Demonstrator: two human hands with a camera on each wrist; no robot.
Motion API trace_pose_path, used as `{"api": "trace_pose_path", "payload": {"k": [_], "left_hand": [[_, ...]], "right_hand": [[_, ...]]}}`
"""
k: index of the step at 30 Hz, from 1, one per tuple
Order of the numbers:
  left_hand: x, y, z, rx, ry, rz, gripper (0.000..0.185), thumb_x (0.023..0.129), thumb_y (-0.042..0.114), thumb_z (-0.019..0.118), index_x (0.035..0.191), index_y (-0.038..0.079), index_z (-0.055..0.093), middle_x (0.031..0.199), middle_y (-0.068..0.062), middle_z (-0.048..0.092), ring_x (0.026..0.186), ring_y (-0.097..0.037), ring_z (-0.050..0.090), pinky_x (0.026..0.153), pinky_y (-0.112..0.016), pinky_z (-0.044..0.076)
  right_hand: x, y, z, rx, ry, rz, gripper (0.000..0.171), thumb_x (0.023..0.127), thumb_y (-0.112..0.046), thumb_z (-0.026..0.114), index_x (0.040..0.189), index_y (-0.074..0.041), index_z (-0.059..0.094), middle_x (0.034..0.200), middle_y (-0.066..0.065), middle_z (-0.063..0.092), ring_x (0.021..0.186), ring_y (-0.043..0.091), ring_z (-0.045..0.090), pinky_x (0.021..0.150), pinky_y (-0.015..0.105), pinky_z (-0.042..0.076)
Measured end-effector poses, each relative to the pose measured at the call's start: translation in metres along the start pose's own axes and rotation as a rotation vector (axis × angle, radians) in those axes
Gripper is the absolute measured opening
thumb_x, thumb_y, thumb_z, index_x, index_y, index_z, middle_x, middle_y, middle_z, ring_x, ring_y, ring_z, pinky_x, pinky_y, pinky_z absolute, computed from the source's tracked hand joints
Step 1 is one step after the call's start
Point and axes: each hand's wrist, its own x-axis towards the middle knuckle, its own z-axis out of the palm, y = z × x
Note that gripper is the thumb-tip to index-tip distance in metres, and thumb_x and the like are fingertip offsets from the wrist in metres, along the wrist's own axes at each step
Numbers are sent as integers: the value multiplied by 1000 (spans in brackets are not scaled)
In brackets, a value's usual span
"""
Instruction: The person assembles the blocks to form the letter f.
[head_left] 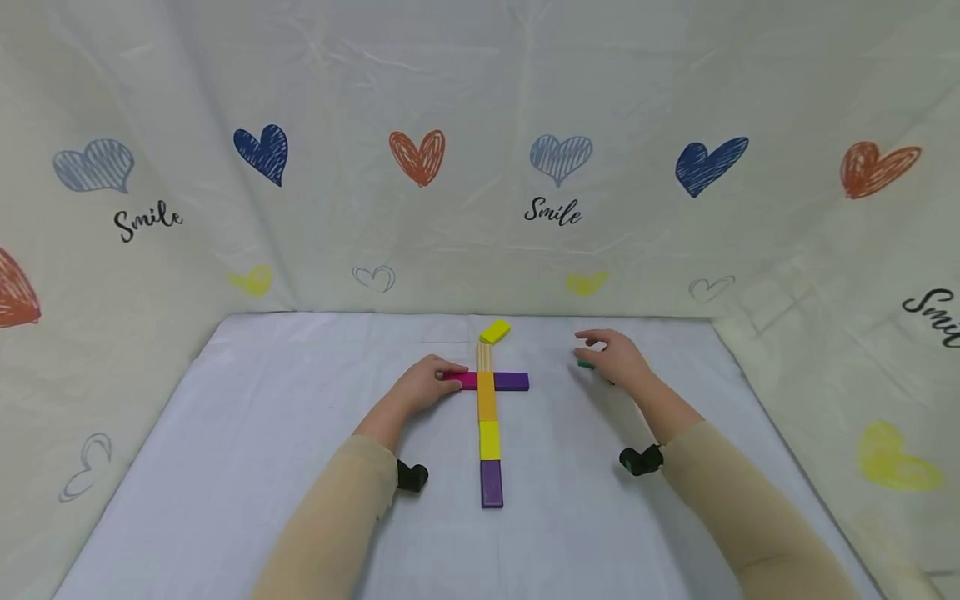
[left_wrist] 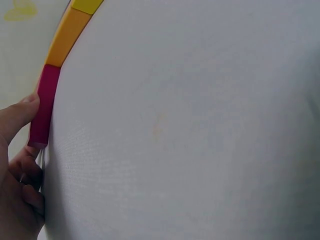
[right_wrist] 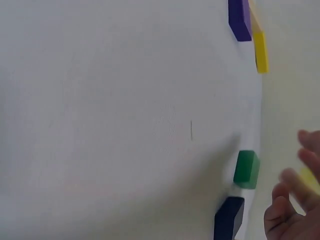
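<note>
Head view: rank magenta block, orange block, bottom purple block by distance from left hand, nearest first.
From the left hand:
1. Magenta block, touched by the fingertips, left arm of the cross.
2. Orange block, just right, at the crossing.
3. Bottom purple block, foot of the column, nearest the person.

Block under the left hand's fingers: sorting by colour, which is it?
Magenta block, clearest in the left wrist view, touched by the left hand.

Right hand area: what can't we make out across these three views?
- Green block, head view: mostly hidden under the right hand.
- Dark blue block, right wrist view: cut off by the bottom edge; in the head view not visible, presumably behind the hand.
- Right hand, right wrist view: fingers blurred, so contact with either block is unclear.
- Left hand, left wrist view: cut off by the left edge.
</note>
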Motion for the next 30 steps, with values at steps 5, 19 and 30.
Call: {"api": "trace_pose_path", "payload": {"k": [5, 19, 30], "left_hand": [[-1, -2, -1, 4, 2, -8, 33, 94, 34, 69, 127, 34, 69, 122, -3, 57, 113, -24, 51, 102, -46, 44], [-1, -2, 0, -7, 7, 18, 32, 94, 33, 69, 127, 31, 69, 124, -4, 58, 113, -25, 52, 103, -46, 43], [-2, -1, -1, -7, 0, 3, 33, 94, 34, 68, 127, 33, 69, 124, -4, 57, 113, -24, 51, 102, -46, 45]], "right_hand": [[-3, 19, -12, -13, -21, 12, 50, 97, -34, 63, 141, -10, 55, 137, 18, 52, 115, 37, 49, 88, 47, 46], [5, 30, -13, -145, -168, -13, 49, 96, -27, 65, 142, -13, 55, 148, 22, 44, 131, 42, 41, 105, 58, 36], [6, 26, -9, -248, -143, -38, 46, 96, -24, 64, 141, -14, 57, 146, 21, 48, 136, 44, 38, 108, 59, 33]]}}
